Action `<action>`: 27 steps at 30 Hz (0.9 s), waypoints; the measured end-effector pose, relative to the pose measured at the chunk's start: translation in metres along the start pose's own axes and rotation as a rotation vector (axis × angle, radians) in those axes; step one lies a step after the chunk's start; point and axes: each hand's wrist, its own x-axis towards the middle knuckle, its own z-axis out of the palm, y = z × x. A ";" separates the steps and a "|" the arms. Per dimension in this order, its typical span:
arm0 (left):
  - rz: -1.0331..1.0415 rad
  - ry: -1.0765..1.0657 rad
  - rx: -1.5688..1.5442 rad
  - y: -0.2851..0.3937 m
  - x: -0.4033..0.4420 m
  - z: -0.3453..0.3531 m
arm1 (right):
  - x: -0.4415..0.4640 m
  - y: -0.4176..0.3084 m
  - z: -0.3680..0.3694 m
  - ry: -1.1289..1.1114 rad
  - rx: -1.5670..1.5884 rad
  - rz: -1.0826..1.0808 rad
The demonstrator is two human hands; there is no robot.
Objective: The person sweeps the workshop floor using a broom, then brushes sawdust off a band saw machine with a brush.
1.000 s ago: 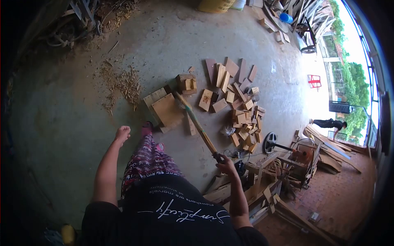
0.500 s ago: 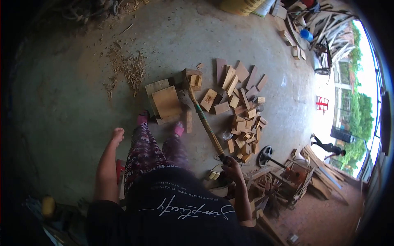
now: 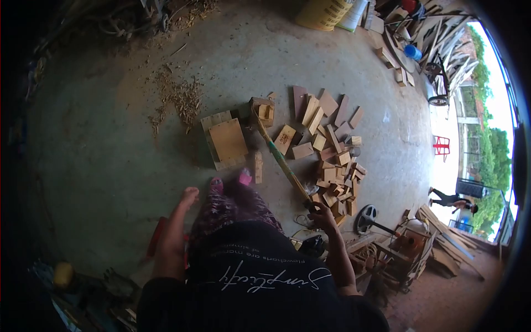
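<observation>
Yellowish wood with a green stretch, the stick (image 3: 280,159) slants from the right hand (image 3: 322,216), closed around its near-right end, toward the far left, its tip by the block (image 3: 260,103); whether they touch, I cannot tell. Its long axis runs between the board (image 3: 229,140) at left and the offcuts (image 3: 343,159) at right. The left hand (image 3: 190,196), curled with nothing visible in it, lies farther from the stick.

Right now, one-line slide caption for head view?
Right hand grips a long, green-banded tan stick beside scattered wooden blocks; left hand is curled, off the stick.
</observation>
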 end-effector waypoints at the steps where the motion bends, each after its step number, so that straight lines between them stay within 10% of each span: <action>1: 0.006 -0.008 0.007 -0.004 0.000 -0.007 | -0.008 0.000 0.006 -0.004 -0.014 -0.004; 20: -0.044 0.082 -0.224 -0.129 0.008 -0.101 | -0.067 0.010 0.069 0.089 0.115 -0.044; 27: 0.144 0.042 -0.264 -0.018 -0.041 -0.051 | -0.090 0.053 0.085 0.114 0.216 0.055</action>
